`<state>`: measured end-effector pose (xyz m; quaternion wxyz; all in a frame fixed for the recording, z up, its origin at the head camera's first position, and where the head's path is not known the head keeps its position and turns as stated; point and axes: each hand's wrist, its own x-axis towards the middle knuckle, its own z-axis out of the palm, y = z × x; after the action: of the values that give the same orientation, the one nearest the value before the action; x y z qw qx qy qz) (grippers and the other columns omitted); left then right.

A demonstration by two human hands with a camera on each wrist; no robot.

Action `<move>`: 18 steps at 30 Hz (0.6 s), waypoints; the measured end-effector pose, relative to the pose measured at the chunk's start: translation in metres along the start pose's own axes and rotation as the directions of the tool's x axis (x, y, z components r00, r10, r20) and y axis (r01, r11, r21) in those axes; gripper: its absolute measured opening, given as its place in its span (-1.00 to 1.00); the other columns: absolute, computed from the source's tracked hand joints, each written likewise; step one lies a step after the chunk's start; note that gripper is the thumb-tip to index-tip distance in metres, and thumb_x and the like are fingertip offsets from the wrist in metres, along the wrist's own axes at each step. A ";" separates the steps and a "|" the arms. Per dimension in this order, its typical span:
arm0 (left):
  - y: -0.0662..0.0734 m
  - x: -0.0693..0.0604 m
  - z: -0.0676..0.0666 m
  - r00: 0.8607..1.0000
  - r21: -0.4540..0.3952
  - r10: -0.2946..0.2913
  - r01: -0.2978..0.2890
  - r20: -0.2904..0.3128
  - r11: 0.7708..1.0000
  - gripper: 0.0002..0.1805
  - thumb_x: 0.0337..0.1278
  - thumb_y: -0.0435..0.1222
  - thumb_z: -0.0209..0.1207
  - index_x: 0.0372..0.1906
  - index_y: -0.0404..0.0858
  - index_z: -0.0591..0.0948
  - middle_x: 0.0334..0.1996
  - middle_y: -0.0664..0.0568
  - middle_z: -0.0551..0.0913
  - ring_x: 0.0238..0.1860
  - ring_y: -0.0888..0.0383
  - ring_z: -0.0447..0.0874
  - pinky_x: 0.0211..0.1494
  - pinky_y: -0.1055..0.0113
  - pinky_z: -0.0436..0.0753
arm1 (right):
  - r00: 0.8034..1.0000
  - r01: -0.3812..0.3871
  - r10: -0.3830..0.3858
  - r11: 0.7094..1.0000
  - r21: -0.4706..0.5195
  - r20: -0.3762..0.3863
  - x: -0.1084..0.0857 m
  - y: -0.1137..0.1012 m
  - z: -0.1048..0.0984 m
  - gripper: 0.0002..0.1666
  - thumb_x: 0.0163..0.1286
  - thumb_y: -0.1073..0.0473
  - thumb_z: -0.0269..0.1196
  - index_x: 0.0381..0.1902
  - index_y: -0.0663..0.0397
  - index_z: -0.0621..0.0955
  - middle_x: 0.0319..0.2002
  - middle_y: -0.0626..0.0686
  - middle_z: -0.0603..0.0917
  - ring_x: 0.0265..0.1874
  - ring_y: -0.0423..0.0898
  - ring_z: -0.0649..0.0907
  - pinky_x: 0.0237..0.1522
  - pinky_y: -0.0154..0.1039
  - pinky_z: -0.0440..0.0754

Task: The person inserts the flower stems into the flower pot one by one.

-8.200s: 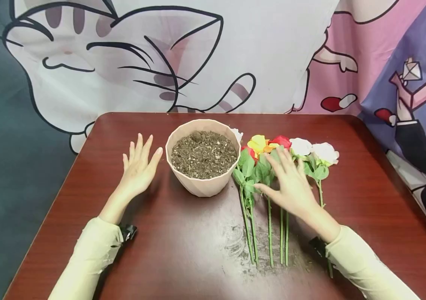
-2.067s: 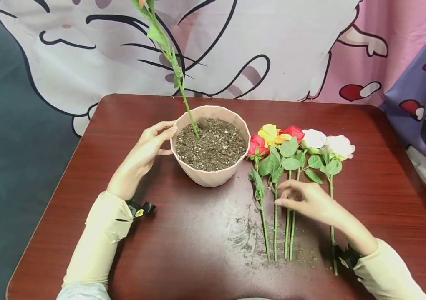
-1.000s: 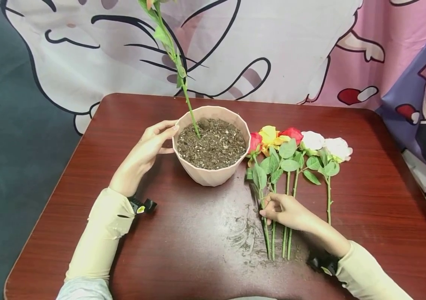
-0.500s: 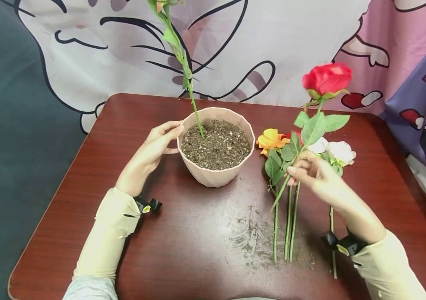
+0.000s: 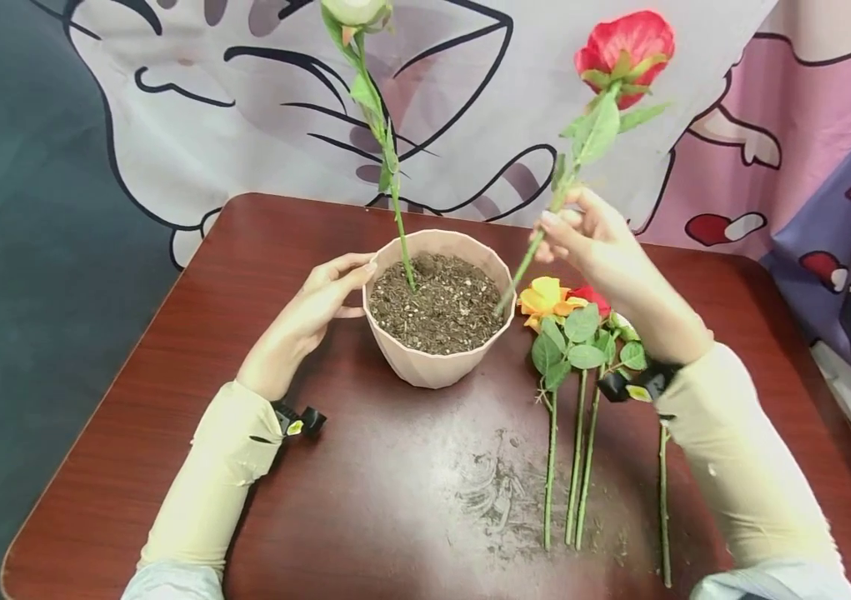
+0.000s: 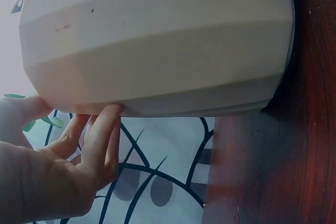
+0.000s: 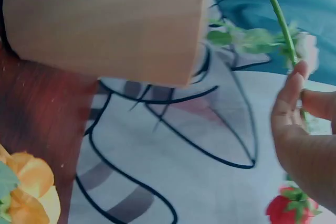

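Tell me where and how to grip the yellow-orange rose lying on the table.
Probably pinch its bare stem, seemingly the leftmost lying there, just below the leaves, from above on the near side. It lies flat, bloom at the far end beside the pot, lower stem uncovered.

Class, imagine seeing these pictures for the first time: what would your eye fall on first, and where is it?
Probably the red rose, held by its stem in the right hand, high on the right of the head view. Next, perhaps, the pale pot of dark soil near the middle, held by the left hand, with a white flower rising from it. A large cartoon cat fills the backdrop.
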<state>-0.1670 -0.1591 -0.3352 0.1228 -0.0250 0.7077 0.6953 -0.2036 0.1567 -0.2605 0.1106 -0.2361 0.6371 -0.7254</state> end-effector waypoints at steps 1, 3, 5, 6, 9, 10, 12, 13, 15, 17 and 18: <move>0.000 0.000 0.000 1.000 -0.002 -0.002 0.002 -0.003 1.000 -0.55 0.33 -0.16 0.01 0.25 -0.23 0.39 0.01 0.02 0.48 0.00 0.22 0.45 -0.14 0.27 0.59 | 1.000 0.023 -0.023 0.999 -0.030 -0.018 0.009 0.006 0.003 -0.83 0.38 0.36 0.07 -0.13 0.24 0.32 -0.42 0.05 0.65 -0.51 -0.17 0.60 -0.31 -0.38 0.61; -0.001 0.000 0.001 1.000 -0.008 -0.002 0.002 -0.005 1.000 -0.55 0.33 -0.17 0.01 0.25 -0.23 0.39 0.03 0.00 0.48 0.01 0.22 0.45 -0.13 0.25 0.58 | 0.996 0.071 -0.077 0.990 -0.119 -0.045 0.024 0.018 0.010 -0.85 0.39 0.39 0.05 -0.13 0.24 0.31 -0.43 0.03 0.64 -0.51 -0.18 0.61 -0.31 -0.38 0.61; -0.002 0.000 0.002 1.000 -0.014 0.002 -0.002 -0.002 1.000 -0.54 0.33 -0.17 0.01 0.26 -0.24 0.39 0.06 -0.03 0.47 0.03 0.20 0.44 -0.10 0.22 0.59 | 0.991 0.104 -0.119 0.973 -0.207 -0.061 0.036 0.032 0.016 -0.85 0.39 0.41 0.03 -0.14 0.20 0.30 -0.45 0.00 0.63 -0.53 -0.19 0.62 -0.34 -0.37 0.61; -0.002 0.000 0.002 1.000 -0.017 0.002 -0.002 0.001 1.000 -0.54 0.33 -0.18 0.02 0.26 -0.25 0.39 0.08 -0.05 0.47 0.04 0.19 0.44 -0.09 0.20 0.59 | 0.989 0.115 -0.134 0.960 -0.256 -0.060 0.040 0.037 0.018 -0.85 0.39 0.41 0.02 -0.15 0.20 0.29 -0.47 -0.01 0.62 -0.55 -0.18 0.61 -0.36 -0.36 0.61; -0.004 0.000 0.004 1.000 -0.029 -0.001 0.001 0.018 1.000 -0.53 0.32 -0.19 0.03 0.27 -0.26 0.38 0.13 -0.08 0.44 0.09 0.17 0.42 -0.03 0.12 0.58 | 0.982 0.151 -0.186 0.888 -0.433 -0.039 0.045 0.051 0.023 -0.86 0.40 0.37 0.04 -0.19 0.24 0.28 -0.50 0.03 0.61 -0.57 -0.10 0.61 -0.44 -0.33 0.60; -0.004 0.000 0.004 1.000 -0.032 -0.001 0.002 0.023 0.999 -0.53 0.32 -0.19 0.03 0.27 -0.26 0.38 0.13 -0.09 0.44 0.10 0.16 0.41 -0.01 0.10 0.57 | 0.978 0.167 -0.207 0.855 -0.491 -0.026 0.045 0.054 0.024 -0.85 0.40 0.36 0.06 -0.19 0.26 0.29 -0.50 0.06 0.62 -0.58 -0.06 0.61 -0.45 -0.33 0.59; -0.005 0.000 0.004 1.000 -0.038 -0.002 0.003 0.025 0.999 -0.54 0.31 -0.20 0.03 0.26 -0.25 0.40 0.13 -0.10 0.44 0.11 0.15 0.41 0.01 0.07 0.56 | 0.968 0.208 -0.250 0.778 -0.593 0.011 0.044 0.059 0.026 -0.80 0.39 0.31 0.09 -0.17 0.30 0.30 -0.51 0.10 0.63 -0.57 0.01 0.62 -0.49 -0.35 0.56; -0.005 0.000 0.004 1.000 -0.041 0.000 0.001 0.024 0.999 -0.55 0.31 -0.20 0.03 0.25 -0.24 0.40 0.13 -0.10 0.45 0.11 0.15 0.40 0.01 0.06 0.55 | 0.962 0.230 -0.270 0.742 -0.630 0.033 0.044 0.061 0.027 -0.78 0.39 0.29 0.10 -0.17 0.31 0.31 -0.51 0.11 0.65 -0.57 0.02 0.63 -0.51 -0.37 0.54; -0.003 0.000 0.003 1.000 -0.044 0.003 -0.002 0.017 0.999 -0.55 0.30 -0.20 0.03 0.24 -0.23 0.41 0.12 -0.10 0.46 0.10 0.14 0.41 0.01 0.05 0.55 | 0.952 0.270 -0.295 0.686 -0.676 0.081 0.046 0.064 0.027 -0.77 0.39 0.25 0.12 -0.17 0.29 0.33 -0.52 0.09 0.66 -0.58 0.01 0.64 -0.57 -0.40 0.48; -0.002 0.000 0.002 1.000 -0.048 0.008 -0.008 0.009 0.999 -0.55 0.30 -0.20 0.03 0.25 -0.23 0.41 0.12 -0.10 0.46 0.10 0.14 0.41 0.01 0.04 0.54 | 0.944 0.300 -0.307 0.639 -0.708 0.122 0.048 0.065 0.028 -0.78 0.38 0.23 0.14 -0.21 0.26 0.34 -0.54 0.05 0.66 -0.61 -0.04 0.65 -0.62 -0.44 0.42; -0.001 0.000 0.002 1.000 -0.050 0.010 -0.010 0.007 0.999 -0.55 0.30 -0.20 0.03 0.25 -0.23 0.41 0.13 -0.11 0.46 0.11 0.14 0.41 0.01 0.04 0.54 | 0.942 0.313 -0.304 0.633 -0.708 0.144 0.050 0.066 0.029 -0.78 0.37 0.24 0.14 -0.23 0.26 0.34 -0.54 0.04 0.66 -0.62 -0.06 0.65 -0.65 -0.44 0.41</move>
<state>-0.1663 -0.1575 -0.3363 0.1213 -0.0222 0.6896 0.7136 -0.2422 0.0980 -0.3125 -0.1131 -0.3697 0.8196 -0.4228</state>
